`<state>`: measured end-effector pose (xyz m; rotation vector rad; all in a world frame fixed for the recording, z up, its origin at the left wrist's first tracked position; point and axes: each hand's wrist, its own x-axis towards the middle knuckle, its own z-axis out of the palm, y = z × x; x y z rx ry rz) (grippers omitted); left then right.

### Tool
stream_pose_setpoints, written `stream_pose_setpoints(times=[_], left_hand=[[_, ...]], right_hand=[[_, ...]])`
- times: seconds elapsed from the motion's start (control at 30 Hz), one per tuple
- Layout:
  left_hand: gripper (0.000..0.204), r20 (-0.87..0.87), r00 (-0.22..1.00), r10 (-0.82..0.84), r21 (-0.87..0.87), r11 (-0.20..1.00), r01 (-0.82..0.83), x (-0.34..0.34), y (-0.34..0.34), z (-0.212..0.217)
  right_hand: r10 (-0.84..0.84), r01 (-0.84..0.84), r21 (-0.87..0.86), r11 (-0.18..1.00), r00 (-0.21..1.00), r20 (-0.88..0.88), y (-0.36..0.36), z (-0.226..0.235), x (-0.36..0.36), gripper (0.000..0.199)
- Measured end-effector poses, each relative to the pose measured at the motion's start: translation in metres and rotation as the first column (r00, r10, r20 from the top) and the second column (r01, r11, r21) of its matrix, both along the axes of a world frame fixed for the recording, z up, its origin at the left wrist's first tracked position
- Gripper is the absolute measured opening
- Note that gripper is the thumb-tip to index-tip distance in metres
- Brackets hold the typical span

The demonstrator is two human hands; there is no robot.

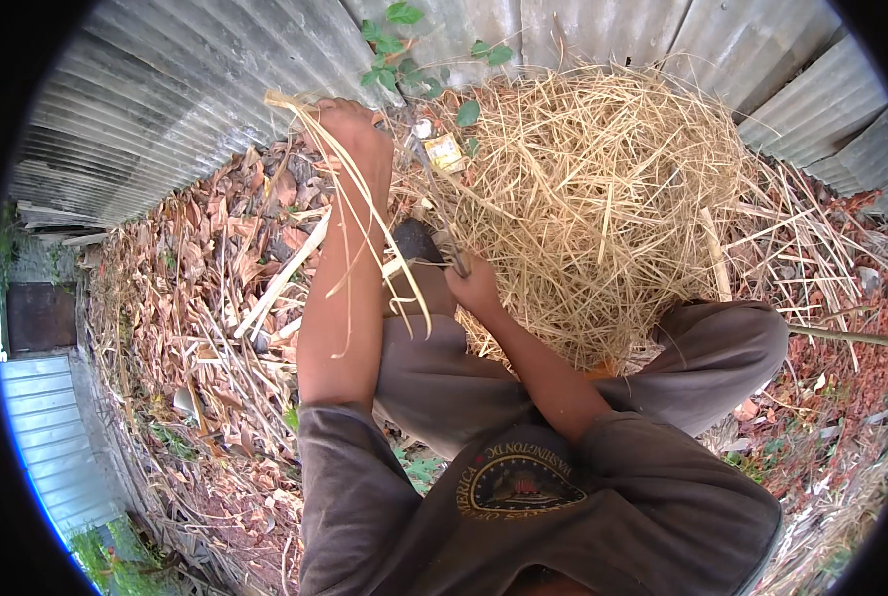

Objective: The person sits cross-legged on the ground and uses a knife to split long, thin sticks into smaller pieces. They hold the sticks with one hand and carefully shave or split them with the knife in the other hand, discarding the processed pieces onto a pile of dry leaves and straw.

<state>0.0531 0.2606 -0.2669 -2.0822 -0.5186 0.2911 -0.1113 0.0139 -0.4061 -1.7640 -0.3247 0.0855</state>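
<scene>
From the head camera, the left hand [350,124] is seen raised at the far left, its grip closed on a bundle of long straw strips [365,214] that hang down along the forearm. The right hand [474,283] is closed low at the near edge of the straw pile [603,199], on a thin blade-like tool [439,214], though this cannot be told for sure. The strips are probably best kept taut and the stroke aimed away from the knee. No container is seen
</scene>
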Motion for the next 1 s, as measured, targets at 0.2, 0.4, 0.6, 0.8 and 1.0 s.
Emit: stream_pose_setpoints(times=[0.2, 0.4, 0.6, 0.8, 1.0], left_hand=[[0.018, 0.111, 0.978, 0.176, -0.145, 0.976, -0.16, -0.009, -0.056, 0.051], [0.02, 0.677, 0.603, 0.422, -0.517, 0.856, -0.018, -0.016, -0.017, 0.028], [0.024, 0.785, -0.026, 0.619, -0.475, 0.628, 0.617, 0.011, 0.01, -0.014], [0.03, 0.727, -0.198, 0.657, -0.286, 0.552, 0.784, 0.013, 0.017, -0.026], [0.037, 0.711, -0.323, 0.624, -0.131, 0.569, 0.812, 0.037, 0.003, -0.03]], right_hand=[[0.013, -0.009, 0.01, 1.0, 0.629, -0.777, -0.042, -0.04, 0.022, 0.027], [-0.054, -0.059, -0.158, 0.986, 0.777, -0.627, -0.049, -0.028, 0.016, 0.027], [0.099, -0.091, 0.061, 0.994, 0.514, -0.852, -0.047, -0.004, 0.05, 0.024], [0.124, -0.086, 0.109, 0.99, 0.9, -0.419, -0.04, 0.079, 0.054, 0.02], [-0.078, -0.162, -0.285, 0.945, 0.732, -0.677, -0.065, -0.066, 0.0, 0.029]])
